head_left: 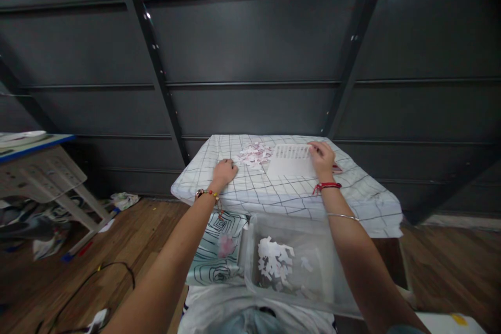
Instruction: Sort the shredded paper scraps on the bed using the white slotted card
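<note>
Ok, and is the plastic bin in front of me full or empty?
Neither: the plastic bin is partly filled. White paper scraps lie mostly toward its left, with bare plastic showing beyond them.

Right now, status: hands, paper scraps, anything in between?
Right hand holding white slotted piece by its edge. Left hand on checked cloth, beside paper scraps. White slotted piece between scraps and right hand.

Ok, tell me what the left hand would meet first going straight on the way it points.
Probably the paper scraps, which lie on the cloth just beyond the left hand, though depth is hard to judge here.
</note>
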### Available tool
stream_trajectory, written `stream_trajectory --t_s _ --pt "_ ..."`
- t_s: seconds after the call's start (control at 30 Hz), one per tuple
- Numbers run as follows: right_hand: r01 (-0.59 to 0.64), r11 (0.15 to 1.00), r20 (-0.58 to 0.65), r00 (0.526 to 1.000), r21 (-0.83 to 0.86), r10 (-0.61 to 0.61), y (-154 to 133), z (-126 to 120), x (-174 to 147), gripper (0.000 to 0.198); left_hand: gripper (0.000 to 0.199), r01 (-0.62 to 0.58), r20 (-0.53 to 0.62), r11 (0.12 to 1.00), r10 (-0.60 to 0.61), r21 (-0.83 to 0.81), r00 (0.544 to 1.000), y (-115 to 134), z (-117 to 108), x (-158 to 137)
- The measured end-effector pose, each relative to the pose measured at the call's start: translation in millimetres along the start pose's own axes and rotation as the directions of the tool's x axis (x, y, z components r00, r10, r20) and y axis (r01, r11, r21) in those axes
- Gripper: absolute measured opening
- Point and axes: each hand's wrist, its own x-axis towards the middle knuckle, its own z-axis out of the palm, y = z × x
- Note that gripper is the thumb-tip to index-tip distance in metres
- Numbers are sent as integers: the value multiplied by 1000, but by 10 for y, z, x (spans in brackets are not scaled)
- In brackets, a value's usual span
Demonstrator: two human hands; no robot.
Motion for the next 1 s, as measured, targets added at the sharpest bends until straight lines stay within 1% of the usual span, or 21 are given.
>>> stream_trajectory --t_s 0.13,0.33,0.5,0.63,0.73,0.8,0.83,0.87,0.93,1.0 --pt "27 999 56 998 22 -29 -102 29 -12 23 32 5 -1 1000 -5 -14 1000 7 0 2" --pt "54 998 50 997 7 -55 -271 12 39 22 32 4 9 997 -4 -76 1000 -49 35 36" --pt "105 994 147 984 -8 -103 -431 -3 60 20 34 -28 42 984 35 -177 998 -136 16 87" --pt "114 993 183 977 -32 -106 -553 -20 -35 23 36 -69 78 967 91 -245 993 -236 -57 126" --pt "118 992 206 972 -35 -108 -660 -74 -148 25 32 -122 121 959 157 -257 980 -385 -147 65" --pt "126 991 197 974 -45 -114 -743 -132 -218 25 32 -170 130 955 206 -244 970 -537 -214 -43" --pt "130 990 179 977 -60 -118 -783 -165 -248 25 34 -228 125 955 254 -187 959 -625 -247 -114" --pt "132 988 153 981 -85 -118 -820 -199 -273 25 36 -260 125 957 276 -129 953 -718 -278 -192" --pt "136 979 107 987 -151 -121 -880 -266 -311 24 42 -287 154 957 291 -48 944 -899 -329 -359" --pt "146 968 106 986 -206 -127 -921 -325 -342 24 48 -284 159 959 281 -3 946 -1044 -364 -520"
